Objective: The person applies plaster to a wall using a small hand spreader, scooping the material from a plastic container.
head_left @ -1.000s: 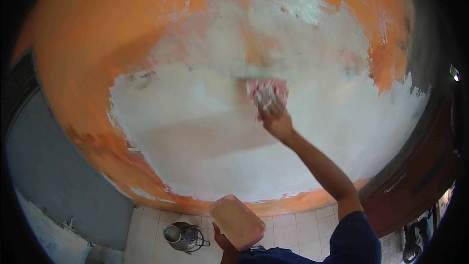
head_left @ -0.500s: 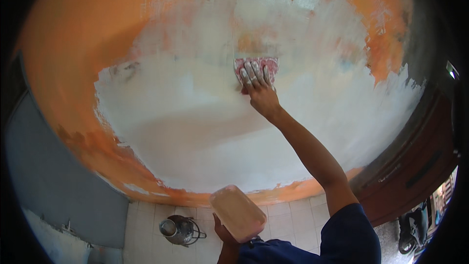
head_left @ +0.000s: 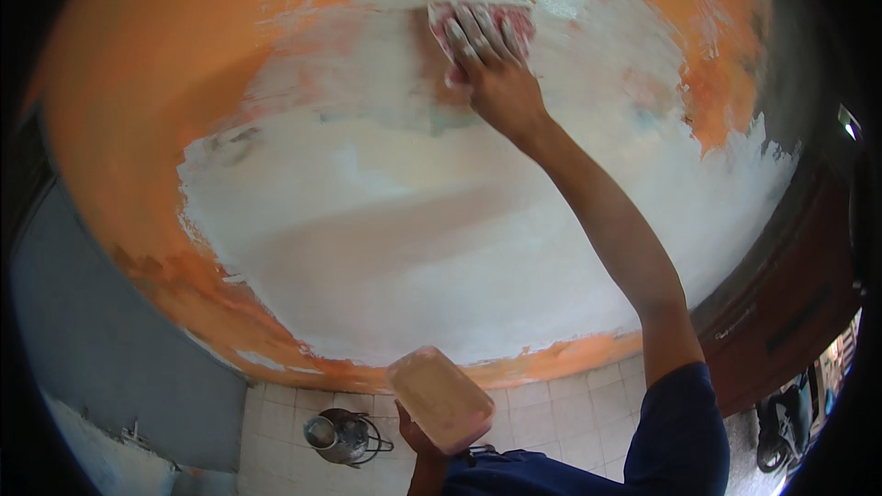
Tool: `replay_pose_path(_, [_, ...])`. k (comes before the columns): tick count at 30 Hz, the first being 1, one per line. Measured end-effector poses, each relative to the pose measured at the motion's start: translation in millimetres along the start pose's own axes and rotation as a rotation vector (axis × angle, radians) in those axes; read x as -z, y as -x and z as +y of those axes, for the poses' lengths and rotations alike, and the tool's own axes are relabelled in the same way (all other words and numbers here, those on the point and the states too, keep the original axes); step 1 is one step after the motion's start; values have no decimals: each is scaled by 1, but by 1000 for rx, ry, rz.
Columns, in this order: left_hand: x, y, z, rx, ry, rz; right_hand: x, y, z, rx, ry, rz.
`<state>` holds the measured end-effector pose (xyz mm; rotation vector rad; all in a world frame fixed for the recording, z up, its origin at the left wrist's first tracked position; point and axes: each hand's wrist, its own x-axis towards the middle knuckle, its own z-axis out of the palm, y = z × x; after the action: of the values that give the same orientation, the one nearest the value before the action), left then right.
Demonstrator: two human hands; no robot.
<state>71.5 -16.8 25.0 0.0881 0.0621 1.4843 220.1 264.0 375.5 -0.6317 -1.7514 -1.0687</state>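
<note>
Centrally, the right hand [head_left: 503, 90] is reaching up to an orange wall [head_left: 165, 64], its whitened fingers [head_left: 475, 32] lying slightly spread and nearly straight over a pink-and-white scraper [head_left: 525, 26]. The hand is keeping a grip on this flat tool, whose upper edge is apparently meeting the wall in the upper part of a broad white patch [head_left: 367, 165]. Below, near the person's body, the left hand [head_left: 418, 434] is holding a tan, round-cornered container [head_left: 441, 400] by its left side; the thumb is showing along the edge, while the other fingers are hiding beneath, so their spread cannot be told. To the left of the container, a dark bucket [head_left: 354, 436] is standing on the tiled floor [head_left: 276, 418]. A dark blue sleeve [head_left: 684, 422] is covering the right upper arm.
</note>
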Motion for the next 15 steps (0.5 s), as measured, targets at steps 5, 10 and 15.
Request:
replay_pose_path(5, [11,-7,-5,-5,-46,23,-44,29,-6,-121,-58,-281])
replay_pose_path(10, [14,-6,-6,46,-48,66,-54,170,-61,-100,-87,-390])
replay_pose_path(15, [0,-1,-1,-21,-70,62,-22,231,-90,-125,-253,-494])
